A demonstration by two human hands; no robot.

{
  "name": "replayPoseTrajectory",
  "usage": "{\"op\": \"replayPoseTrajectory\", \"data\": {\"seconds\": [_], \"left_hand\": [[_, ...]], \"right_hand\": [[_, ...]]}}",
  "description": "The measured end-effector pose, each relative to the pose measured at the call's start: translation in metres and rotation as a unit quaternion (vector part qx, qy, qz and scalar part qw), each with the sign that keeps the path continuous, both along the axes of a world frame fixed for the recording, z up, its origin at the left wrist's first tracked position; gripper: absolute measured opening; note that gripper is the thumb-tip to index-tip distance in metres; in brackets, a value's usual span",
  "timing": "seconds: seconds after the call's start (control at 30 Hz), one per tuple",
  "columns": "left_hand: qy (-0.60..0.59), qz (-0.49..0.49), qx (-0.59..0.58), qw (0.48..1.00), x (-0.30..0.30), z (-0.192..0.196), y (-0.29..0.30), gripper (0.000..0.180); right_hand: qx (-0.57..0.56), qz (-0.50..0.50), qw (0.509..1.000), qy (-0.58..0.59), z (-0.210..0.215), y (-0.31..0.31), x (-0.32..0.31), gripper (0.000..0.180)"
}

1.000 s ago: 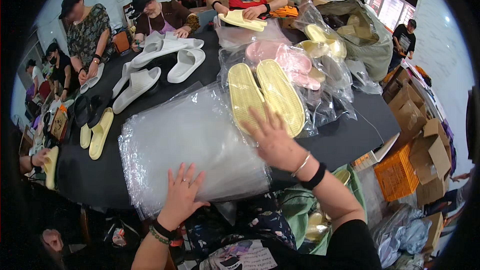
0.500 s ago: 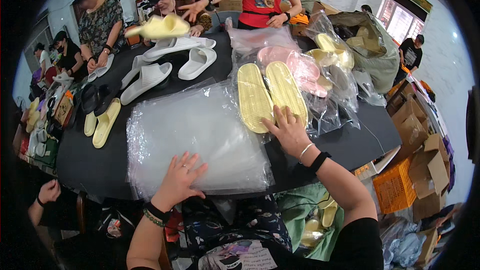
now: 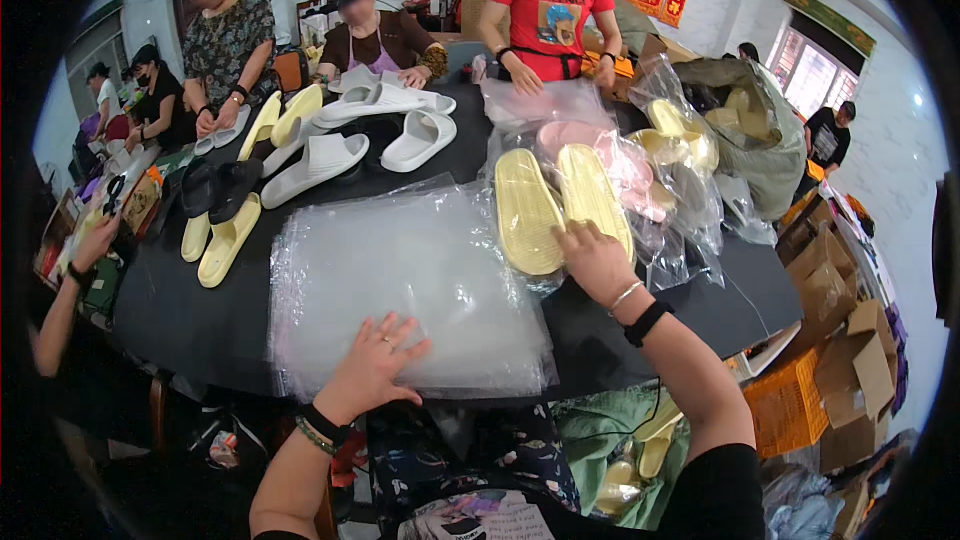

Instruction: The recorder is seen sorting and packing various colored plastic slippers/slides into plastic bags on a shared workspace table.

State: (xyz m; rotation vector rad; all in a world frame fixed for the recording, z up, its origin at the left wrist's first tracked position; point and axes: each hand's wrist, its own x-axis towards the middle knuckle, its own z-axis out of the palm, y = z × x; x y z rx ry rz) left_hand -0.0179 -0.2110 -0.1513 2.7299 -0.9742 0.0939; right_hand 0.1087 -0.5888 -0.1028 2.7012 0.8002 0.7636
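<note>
Flung yellow slippers (image 3: pixel 300 114), a blur in the air half a second ago, are now lying beside the white slippers (image 3: pixel 418 140); the co-worker in red (image 3: pixel 552 25) is no longer reaching out and is holding both arms lowered. Fingers of the right hand (image 3: pixel 598 262) are bending over the near end of the bagged pair (image 3: pixel 527 212); whether they are pinching it or only pressing, I cannot tell, as the knuckles are hiding the tips. Fingers of the left hand (image 3: pixel 378 370) are spreading, gripping nothing, over the near edge of the bag stack (image 3: pixel 400 260); the bagged pair is lying just right of that stack on the dark table (image 3: pixel 165 315), side by side and seemingly inside clear film. Beyond it, pink slippers (image 3: pixel 595 155) and gold slippers (image 3: pixel 672 120) are already lying in film, so several pairs are looking finished; the white slippers, black slippers (image 3: pixel 235 190) and flung yellow ones are lying bare, apparently awaiting wrapping; the bag stack is lying flat, looking unfilled.
</note>
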Motion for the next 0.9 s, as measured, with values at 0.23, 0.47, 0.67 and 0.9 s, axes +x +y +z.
{"op": "replayPoseTrajectory", "data": {"seconds": [0.23, 0.47, 0.67, 0.9], "left_hand": [[0.003, 0.006, 0.007, 1.0, -0.001, 0.002, 0.003, 0.09], [0.028, 0.019, -0.054, 0.998, -0.002, 0.014, 0.008, 0.093], [0.122, 0.077, -0.47, 0.871, 0.005, 0.032, 0.023, 0.079], [0.16, 0.228, -0.735, 0.618, -0.003, 0.016, 0.052, 0.056]], "right_hand": [[0.282, -0.025, 0.959, 0.027, 0.127, -0.003, 0.007, 0.036], [0.63, 0.174, 0.725, 0.216, 0.206, -0.01, 0.016, 0.023], [0.685, 0.298, 0.584, 0.317, 0.195, 0.065, -0.015, 0.031], [0.626, 0.076, 0.475, 0.614, 0.034, 0.113, 0.065, 0.07]]}}
